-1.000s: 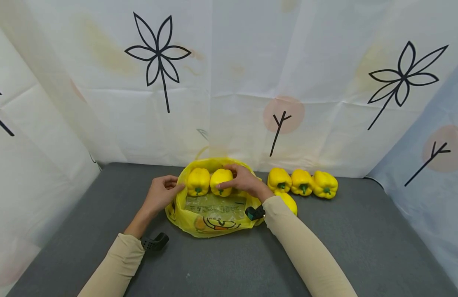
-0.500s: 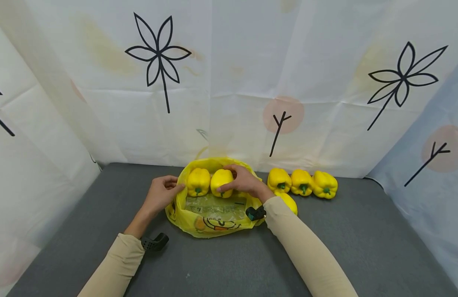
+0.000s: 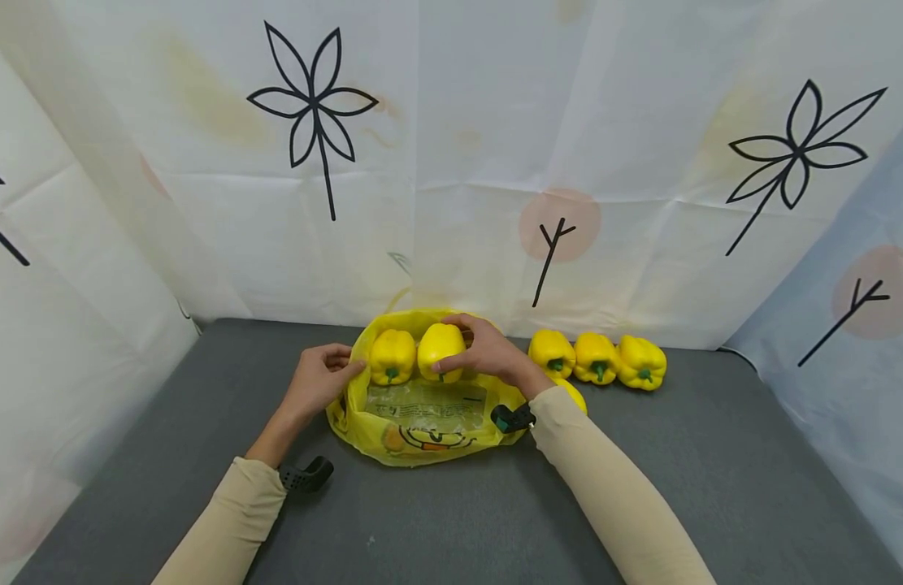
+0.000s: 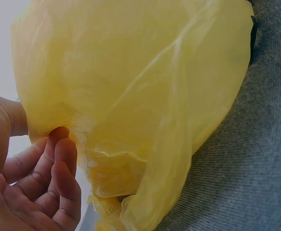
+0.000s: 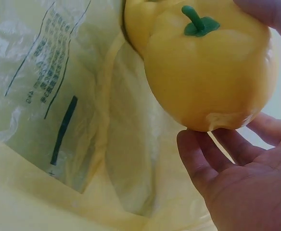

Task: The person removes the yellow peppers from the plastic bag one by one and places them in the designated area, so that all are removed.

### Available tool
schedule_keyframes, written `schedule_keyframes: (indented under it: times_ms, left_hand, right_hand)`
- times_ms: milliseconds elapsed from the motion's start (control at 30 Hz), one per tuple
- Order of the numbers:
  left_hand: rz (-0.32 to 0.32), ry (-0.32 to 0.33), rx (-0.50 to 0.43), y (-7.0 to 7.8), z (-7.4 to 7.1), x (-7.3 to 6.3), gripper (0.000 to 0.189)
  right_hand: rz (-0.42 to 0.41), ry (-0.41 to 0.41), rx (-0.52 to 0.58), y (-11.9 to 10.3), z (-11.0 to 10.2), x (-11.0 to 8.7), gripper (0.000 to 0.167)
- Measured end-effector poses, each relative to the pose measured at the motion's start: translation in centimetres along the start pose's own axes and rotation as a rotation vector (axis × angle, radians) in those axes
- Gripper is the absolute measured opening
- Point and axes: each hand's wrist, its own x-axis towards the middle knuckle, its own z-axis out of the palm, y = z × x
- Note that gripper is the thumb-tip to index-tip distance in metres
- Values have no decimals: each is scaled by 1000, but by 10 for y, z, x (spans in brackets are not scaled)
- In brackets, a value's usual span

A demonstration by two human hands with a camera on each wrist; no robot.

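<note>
A yellow plastic bag [image 3: 414, 451] stands wide open on the grey table, with printed text and a cartoon face on it. My left hand [image 3: 321, 380] pinches its left rim between thumb and fingers; in the left wrist view the bag's side [image 4: 126, 62] fills the space beside that hand. My right hand [image 3: 489, 351] grips a yellow bell pepper [image 3: 440, 348] over the bag's mouth, fingers on one side and thumb on the other. Its green stem [image 5: 196, 21] shows in the right wrist view. Another yellow bell pepper [image 3: 392, 356] sits inside the bag, left of the held one.
Right of the bag, three yellow bell peppers [image 3: 596, 358] stand in a row near the table's back edge. One more pepper [image 3: 572, 395] lies in front of them, partly hidden by the right sleeve. A white patterned cloth [image 3: 466, 146] hangs behind the grey table [image 3: 422, 528].
The right hand and the bell pepper in it have risen slightly, and the right forearm has shifted a little to the right. The left hand still holds the bag's rim.
</note>
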Motion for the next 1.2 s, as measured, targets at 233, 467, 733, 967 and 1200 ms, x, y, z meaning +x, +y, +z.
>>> schedule_keyframes:
  times_ms: [233, 467, 733, 967, 1200]
  left_hand:
    - [-2, 1, 0, 0, 0, 0, 33]
    - [4, 3, -1, 1, 0, 0, 33]
    - [24, 5, 7, 2, -1, 0, 36]
    - [11, 1, 0, 2, -1, -1, 35]
    - [19, 5, -2, 1, -1, 0, 34]
  right_hand:
    - [-55, -16, 14, -9, -2, -8, 88]
    - [-117, -36, 24, -15, -3, -16, 87]
    - [-142, -42, 31, -22, -5, -27, 89]
    - [-160, -31, 19, -25, -8, -38, 88]
    - [-198, -22, 12, -24, -13, -50, 85]
